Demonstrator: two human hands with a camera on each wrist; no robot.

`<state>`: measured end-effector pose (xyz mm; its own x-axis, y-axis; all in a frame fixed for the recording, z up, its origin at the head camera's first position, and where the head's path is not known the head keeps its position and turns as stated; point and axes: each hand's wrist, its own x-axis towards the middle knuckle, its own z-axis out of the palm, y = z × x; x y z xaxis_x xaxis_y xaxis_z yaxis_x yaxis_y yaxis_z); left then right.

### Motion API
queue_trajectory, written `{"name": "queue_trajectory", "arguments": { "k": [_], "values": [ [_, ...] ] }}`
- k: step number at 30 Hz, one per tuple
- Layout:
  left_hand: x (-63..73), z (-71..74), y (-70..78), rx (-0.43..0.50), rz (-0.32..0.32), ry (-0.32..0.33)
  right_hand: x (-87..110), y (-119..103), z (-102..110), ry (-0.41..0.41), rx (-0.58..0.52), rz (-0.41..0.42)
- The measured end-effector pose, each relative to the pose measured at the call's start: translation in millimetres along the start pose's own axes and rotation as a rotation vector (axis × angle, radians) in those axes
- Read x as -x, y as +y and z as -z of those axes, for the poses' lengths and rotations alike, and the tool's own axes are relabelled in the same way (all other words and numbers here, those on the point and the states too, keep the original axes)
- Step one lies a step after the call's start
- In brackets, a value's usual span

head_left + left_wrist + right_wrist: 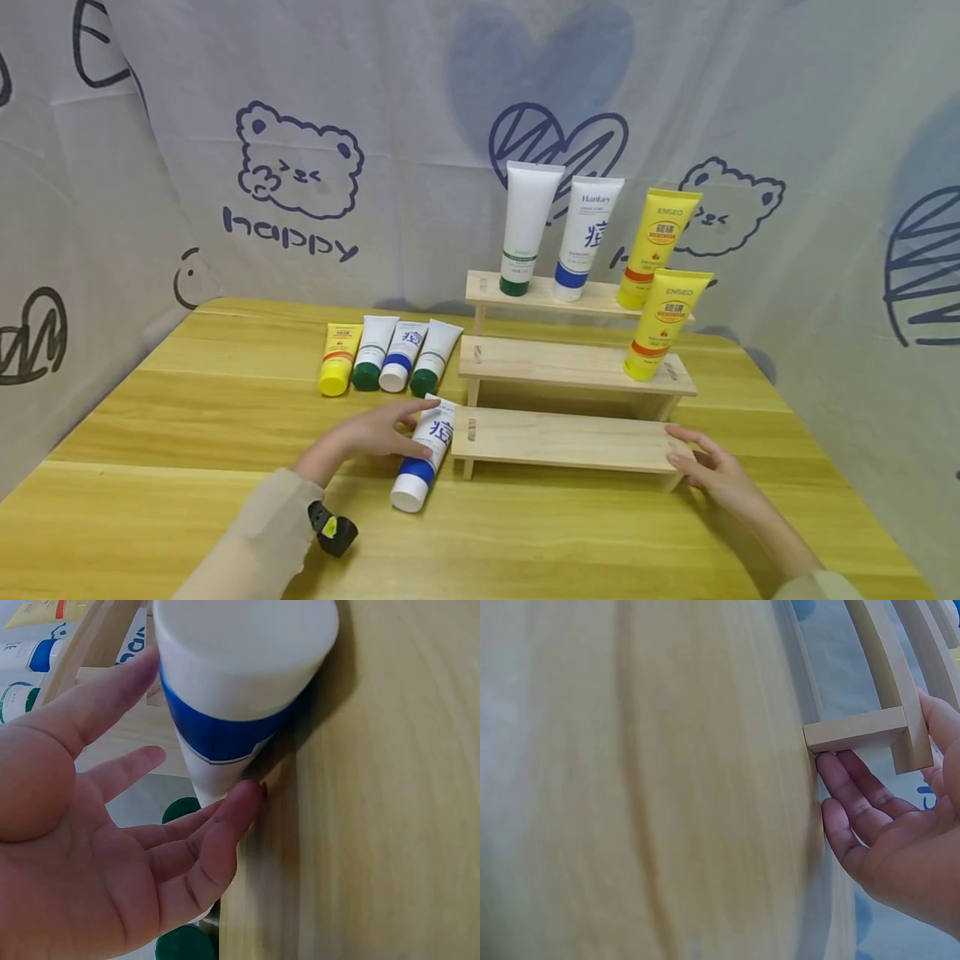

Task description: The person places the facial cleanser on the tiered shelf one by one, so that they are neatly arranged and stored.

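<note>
Yellow wood-grain surface (562, 542): three-tier wooden stand (555, 437) upon it; white-and-blue tube (431, 437) lying just beside its left end; four more tubes (401, 357) in a row farther back, caps frontward.

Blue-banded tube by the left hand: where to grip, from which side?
I'd grip the tube at its blue band, pinching across, left hand coming from the left. It looks rounder there, tapering toward its far end; the lowest shelf sits close on the right, so that side looks tighter.

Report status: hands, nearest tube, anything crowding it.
Left hand at blue-banded tube, grip unclear. Right hand touching lowest shelf. Tube beside shelf's left end; four other tubes behind.
</note>
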<state>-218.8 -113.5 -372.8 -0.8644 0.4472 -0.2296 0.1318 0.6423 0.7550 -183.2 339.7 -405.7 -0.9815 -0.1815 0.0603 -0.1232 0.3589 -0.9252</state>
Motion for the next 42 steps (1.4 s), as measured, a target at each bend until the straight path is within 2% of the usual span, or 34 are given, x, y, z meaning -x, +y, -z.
{"name": "queue_trajectory", "arguments": {
  "k": [9, 16, 23, 27, 30, 37, 42],
  "values": [
    [1.0, -1.3, 6.2, 0.001, 0.031, -0.005, -0.6, -2.6, 0.3, -0.003, -0.011, -0.022],
    [0.5, -1.5, 6.3, -0.044, -0.036, -0.007, -0.2, -3.9, 0.6, -0.015, -0.017, -0.027],
    [-3.5, -5.4, 8.2, -0.015, 0.026, 0.020, -0.4, -4.0, 0.4, -0.026, -0.033, -0.018],
    [-4.7, -6.7, 9.9, -0.031, 0.032, 0.029, -1.1, -4.6, 0.8, -0.041, -0.055, -0.011],
    [-6.5, -8.2, 9.7, -0.022, 0.053, 0.038, -0.7, -5.6, 1.3, -0.048, -0.052, -0.030],
    [-9.3, -12.3, 10.3, 0.076, 0.132, 0.061, -1.1, -8.0, 2.3, -0.040, -0.022, -0.069],
    [-9.9, -13.1, 11.2, 0.072, 0.150, 0.071, -2.1, -9.7, 1.8, -0.016, -0.012, -0.090]
  ]
}}
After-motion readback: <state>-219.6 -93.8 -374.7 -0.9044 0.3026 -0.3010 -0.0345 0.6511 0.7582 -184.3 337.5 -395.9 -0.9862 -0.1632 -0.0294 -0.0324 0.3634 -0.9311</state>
